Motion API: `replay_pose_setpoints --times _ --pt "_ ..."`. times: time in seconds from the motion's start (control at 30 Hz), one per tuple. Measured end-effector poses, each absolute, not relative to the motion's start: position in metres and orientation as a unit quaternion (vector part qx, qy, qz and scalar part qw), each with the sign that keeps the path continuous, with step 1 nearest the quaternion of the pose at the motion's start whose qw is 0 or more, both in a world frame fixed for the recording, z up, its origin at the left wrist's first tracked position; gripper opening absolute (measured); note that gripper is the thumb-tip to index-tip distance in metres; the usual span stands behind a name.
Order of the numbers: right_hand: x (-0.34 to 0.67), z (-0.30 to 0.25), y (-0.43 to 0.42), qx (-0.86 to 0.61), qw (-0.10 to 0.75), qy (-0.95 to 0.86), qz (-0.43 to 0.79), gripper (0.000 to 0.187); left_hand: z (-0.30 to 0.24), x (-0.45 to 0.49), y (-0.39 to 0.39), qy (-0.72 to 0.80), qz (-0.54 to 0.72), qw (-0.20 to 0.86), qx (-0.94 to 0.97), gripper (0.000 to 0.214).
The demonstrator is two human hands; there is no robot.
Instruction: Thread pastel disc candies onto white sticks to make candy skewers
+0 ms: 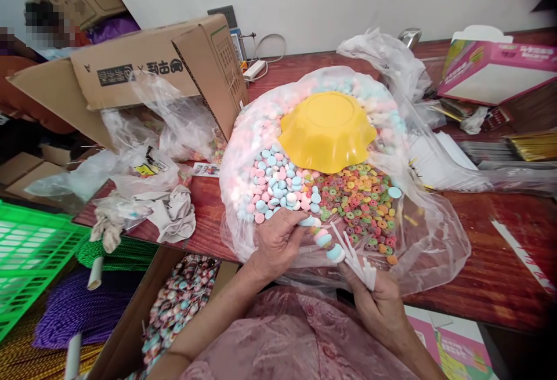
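My left hand [278,242] rests at the near edge of a big clear plastic bag [435,241] full of pastel round candies [278,185] and coloured ring candies [361,200]. Its fingers pinch a candy at the end of a white stick threaded with several candies [327,242]. My right hand [378,300] is closed round a bundle of white plastic sticks [359,261], including the threaded one. A yellow bowl [326,130] lies upside down on the candy heap.
An open cardboard box [143,67] and crumpled plastic bags [143,165] lie at left on the red-brown table [500,252]. A pink box [500,69] sits far right. A box of finished candy skewers [178,301] and a green crate [30,252] stand below left.
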State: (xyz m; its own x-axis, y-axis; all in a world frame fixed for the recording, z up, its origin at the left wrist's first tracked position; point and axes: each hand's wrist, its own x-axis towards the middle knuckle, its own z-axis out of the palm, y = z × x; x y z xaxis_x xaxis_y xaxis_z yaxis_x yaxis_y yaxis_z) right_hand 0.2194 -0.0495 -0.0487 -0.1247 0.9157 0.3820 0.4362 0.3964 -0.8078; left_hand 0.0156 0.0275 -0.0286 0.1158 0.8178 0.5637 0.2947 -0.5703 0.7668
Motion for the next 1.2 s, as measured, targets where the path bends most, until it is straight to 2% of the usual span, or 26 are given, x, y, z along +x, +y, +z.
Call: replay_pose_setpoints --times 0.07,0.17,0.3,0.37,0.43,0.5,0.6,0.7,0.87,0.97,1.07,1.2 --pt "0.214 -0.048 -0.05 -0.461 0.46 -0.714 0.257 0.029 -0.027 0.016 0.028 0.401 0.532 0.233 0.709 0.02" --pt "0.207 -0.048 -0.048 -0.437 0.463 -0.736 0.232 0.036 -0.025 0.021 0.027 0.419 0.554 0.274 0.665 0.015" --pt "0.204 -0.051 -0.041 -0.464 0.464 -0.721 0.222 0.031 -0.022 0.026 0.025 0.419 0.581 0.349 0.605 0.012" --pt "0.206 -0.052 -0.038 -0.483 0.464 -0.708 0.223 0.03 -0.02 0.025 0.025 0.412 0.587 0.422 0.555 0.023" --pt "0.21 -0.052 -0.035 -0.487 0.465 -0.709 0.211 0.031 -0.017 0.021 0.027 0.399 0.579 0.501 0.505 0.043" --pt "0.213 -0.051 -0.034 -0.478 0.459 -0.726 0.182 0.034 -0.014 0.017 0.03 0.402 0.553 0.538 0.493 0.048" --pt "0.216 -0.053 -0.034 -0.454 0.452 -0.756 0.133 0.044 -0.014 0.018 0.031 0.45 0.482 0.516 0.547 0.032" --pt "0.216 -0.058 -0.037 -0.459 0.464 -0.745 0.138 0.049 -0.02 0.029 0.024 0.464 0.455 0.476 0.593 0.034" --pt "0.211 -0.05 -0.038 -0.514 0.504 -0.628 0.296 0.024 -0.034 0.044 0.012 0.446 0.503 0.39 0.63 0.03" --pt "0.209 -0.039 -0.036 -0.502 0.476 -0.633 0.346 0.024 -0.041 0.045 0.015 0.429 0.508 0.325 0.672 0.031" --pt "0.213 -0.03 -0.042 -0.513 0.462 -0.659 0.299 0.025 -0.042 0.051 0.015 0.42 0.487 0.329 0.692 0.031" --pt "0.259 -0.025 -0.06 -0.569 0.495 -0.635 0.169 0.023 -0.032 0.058 0.007 0.408 0.451 0.422 0.672 0.042"
